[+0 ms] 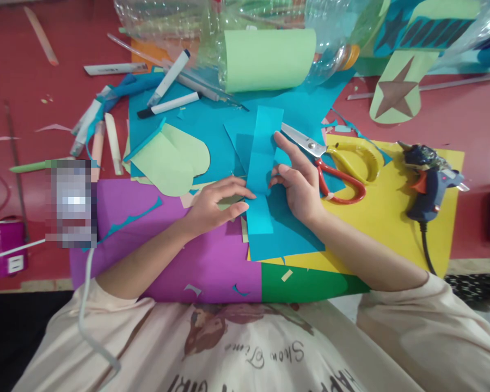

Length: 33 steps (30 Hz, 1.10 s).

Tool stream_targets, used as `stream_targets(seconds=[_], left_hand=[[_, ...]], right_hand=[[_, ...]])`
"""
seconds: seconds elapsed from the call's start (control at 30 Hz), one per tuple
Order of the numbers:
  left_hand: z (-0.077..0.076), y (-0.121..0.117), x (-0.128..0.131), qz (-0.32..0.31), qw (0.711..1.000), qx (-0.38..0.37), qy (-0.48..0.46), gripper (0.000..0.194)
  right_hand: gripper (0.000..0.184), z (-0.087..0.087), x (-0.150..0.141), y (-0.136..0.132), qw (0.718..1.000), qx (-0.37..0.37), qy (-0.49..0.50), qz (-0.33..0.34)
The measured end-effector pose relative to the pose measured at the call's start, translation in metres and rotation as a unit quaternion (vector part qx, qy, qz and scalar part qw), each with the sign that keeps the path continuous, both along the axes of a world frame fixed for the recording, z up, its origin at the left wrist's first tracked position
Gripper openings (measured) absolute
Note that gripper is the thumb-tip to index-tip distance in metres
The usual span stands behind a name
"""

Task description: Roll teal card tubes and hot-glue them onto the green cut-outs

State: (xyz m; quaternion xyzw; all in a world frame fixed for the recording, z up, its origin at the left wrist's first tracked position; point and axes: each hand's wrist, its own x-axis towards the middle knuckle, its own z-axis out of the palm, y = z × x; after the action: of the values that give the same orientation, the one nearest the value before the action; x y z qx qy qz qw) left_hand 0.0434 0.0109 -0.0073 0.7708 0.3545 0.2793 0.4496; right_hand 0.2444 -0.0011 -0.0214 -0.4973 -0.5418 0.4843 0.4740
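Observation:
A light-blue paper strip [265, 144] lies upright before me on a larger blue sheet [296, 231], with a crease across its lower part. My left hand [216, 204] is at the strip's left edge, fingers stretched out and thumb apart, fingertips touching the paper. On the other side, my right hand [300, 188] has its index finger extended along the strip's right edge; the other fingers curl at that edge and appear to pinch it. Scissors [320, 155] with red and yellow handles lie just beyond my right hand, blades pointing to the strip.
A glue gun [428, 188] rests on yellow paper [386, 234] at right. Green paper shapes [169, 158], markers [169, 79] and a purple sheet [212, 258] are at left. Plastic bottles [167, 27], one wrapped in green paper [269, 60], line the back. A cable [85, 305] crosses my sleeve.

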Motion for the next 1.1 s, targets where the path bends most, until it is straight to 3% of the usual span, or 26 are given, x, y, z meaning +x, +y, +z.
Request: stream_targets(seconds=[0.37, 1.1], left_hand=[[0.0021, -0.0008, 0.0015, -0.002, 1.0, -0.001, -0.014, 0.043], [0.0018, -0.0012, 0.0026, 0.01, 1.0, 0.02, -0.015, 0.029]], right_hand=[[0.046, -0.0002, 0.002, 0.0, 0.999, -0.031, 0.021, -0.013], [0.048, -0.0001, 0.0027, -0.0001, 1.0, -0.004, -0.005, 0.005]])
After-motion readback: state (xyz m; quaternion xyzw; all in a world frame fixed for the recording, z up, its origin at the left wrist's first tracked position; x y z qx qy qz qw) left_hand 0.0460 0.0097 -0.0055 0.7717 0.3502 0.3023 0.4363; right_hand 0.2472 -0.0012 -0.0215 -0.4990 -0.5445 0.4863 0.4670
